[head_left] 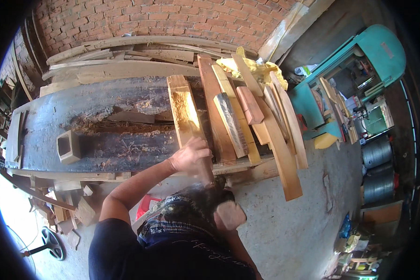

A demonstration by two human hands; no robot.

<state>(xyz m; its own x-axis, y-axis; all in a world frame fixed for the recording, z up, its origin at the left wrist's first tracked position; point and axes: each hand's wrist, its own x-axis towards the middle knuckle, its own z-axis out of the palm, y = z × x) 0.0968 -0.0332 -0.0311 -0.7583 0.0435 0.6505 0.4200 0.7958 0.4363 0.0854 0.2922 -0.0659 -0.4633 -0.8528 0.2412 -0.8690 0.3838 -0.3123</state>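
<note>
My left hand (191,154) is closed round a wooden tool handle (205,172), blurred by motion, at the near end of a wooden board (184,109). The tool's tip is hidden, so I cannot tell its exact kind. That board lies across a big dark slab (42,121) and its upper face is lit yellow. Low in the view, close to my body, a pale wooden block (231,215) like a mallet head is at my right hand (218,225). The block hides most of that hand, fingers included.
Several boards (217,112) lie to the right, with a reddish block (250,105) and a dark-faced piece (231,123) on top. A hollow wooden box (68,147) sits on the slab's left. A green bandsaw (378,56) stands far right; wood offcuts (60,210) are piled lower left.
</note>
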